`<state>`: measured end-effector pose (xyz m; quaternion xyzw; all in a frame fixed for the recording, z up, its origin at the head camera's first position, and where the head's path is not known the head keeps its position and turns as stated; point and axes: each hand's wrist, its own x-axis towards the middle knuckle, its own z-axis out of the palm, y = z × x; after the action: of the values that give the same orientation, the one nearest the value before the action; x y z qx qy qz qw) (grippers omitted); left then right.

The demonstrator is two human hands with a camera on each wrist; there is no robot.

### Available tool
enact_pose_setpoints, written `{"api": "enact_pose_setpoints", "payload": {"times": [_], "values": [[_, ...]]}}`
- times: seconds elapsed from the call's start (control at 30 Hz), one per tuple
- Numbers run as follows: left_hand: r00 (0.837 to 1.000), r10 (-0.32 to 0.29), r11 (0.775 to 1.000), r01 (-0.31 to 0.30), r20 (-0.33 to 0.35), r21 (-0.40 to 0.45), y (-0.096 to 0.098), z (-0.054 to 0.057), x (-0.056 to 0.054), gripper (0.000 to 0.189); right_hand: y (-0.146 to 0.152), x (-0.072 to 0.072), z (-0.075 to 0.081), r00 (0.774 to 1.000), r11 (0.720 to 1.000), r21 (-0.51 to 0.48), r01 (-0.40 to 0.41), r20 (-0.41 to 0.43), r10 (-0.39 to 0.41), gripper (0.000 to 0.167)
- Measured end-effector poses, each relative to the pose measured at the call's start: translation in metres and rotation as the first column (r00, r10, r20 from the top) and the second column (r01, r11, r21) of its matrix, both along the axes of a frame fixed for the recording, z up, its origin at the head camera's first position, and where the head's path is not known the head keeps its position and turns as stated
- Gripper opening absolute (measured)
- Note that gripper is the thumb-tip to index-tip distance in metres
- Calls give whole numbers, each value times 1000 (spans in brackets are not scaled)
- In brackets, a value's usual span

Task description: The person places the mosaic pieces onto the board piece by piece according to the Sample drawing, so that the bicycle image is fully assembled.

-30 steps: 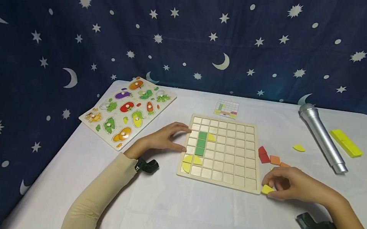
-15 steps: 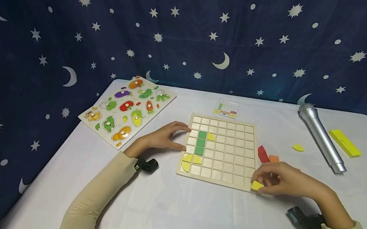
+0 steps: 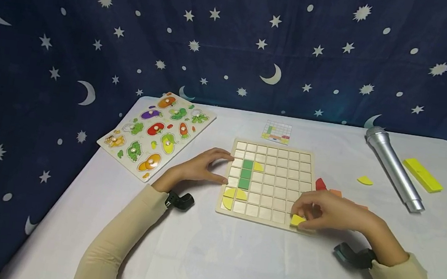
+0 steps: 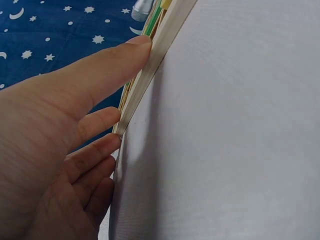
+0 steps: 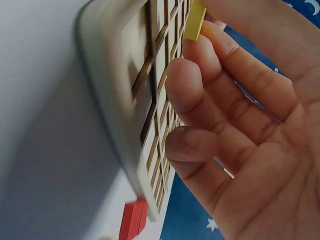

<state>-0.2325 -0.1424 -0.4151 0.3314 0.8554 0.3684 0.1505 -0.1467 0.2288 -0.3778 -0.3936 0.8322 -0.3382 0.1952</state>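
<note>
A wooden grid board [image 3: 284, 159] lies on the white table, with green squares [image 3: 246, 174] and yellow curved pieces [image 3: 231, 196] set in its left columns. My left hand [image 3: 203, 167] rests against the board's left edge [image 4: 145, 75], fingers straight and touching its rim. My right hand [image 3: 324, 211] pinches a yellow piece [image 3: 297, 220] over the board's front right corner. The right wrist view shows that yellow piece [image 5: 195, 20] held at the fingertips just above the board's grid [image 5: 150, 100].
Red [image 3: 321, 184] and orange pieces [image 3: 336, 192] lie right of the board, a yellow piece [image 3: 364, 180] farther right. A silver microphone [image 3: 393, 167] and yellow bar [image 3: 422, 175] sit at the back right. A vegetable peg puzzle [image 3: 156, 133] lies left, a pattern card [image 3: 277, 132] behind the board.
My right hand has carried the yellow piece leftward from the table beside the board onto the board's front right corner. My left hand has stayed at the board's left edge.
</note>
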Motion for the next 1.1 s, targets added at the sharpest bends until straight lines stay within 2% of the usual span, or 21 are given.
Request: {"api": "enact_pose_setpoints", "payload": {"times": [0.13,0.23,0.37,0.57,1.1], "values": [[1000,0,1000,0,-1,-8,1,-1,0,69,-9,-4,2,999,999,33,11,53,-12,22],[1000,-6,1000,6,-6,-8,1,0,0,69,-16,-7,2,998,1000,11,-6,70,5,22],[1000,-15,1000,15,-19,3,1,0,0,69,-25,-12,2,998,999,-3,-42,52,42,21],[1000,-13,1000,13,-17,-3,0,-1,-1,68,-41,-16,3,997,998,35,-47,62,45,21],[1000,-1,1000,1,-12,-5,0,0,-1,68,-80,-24,1,995,994,59,-89,39,87,22]]}}
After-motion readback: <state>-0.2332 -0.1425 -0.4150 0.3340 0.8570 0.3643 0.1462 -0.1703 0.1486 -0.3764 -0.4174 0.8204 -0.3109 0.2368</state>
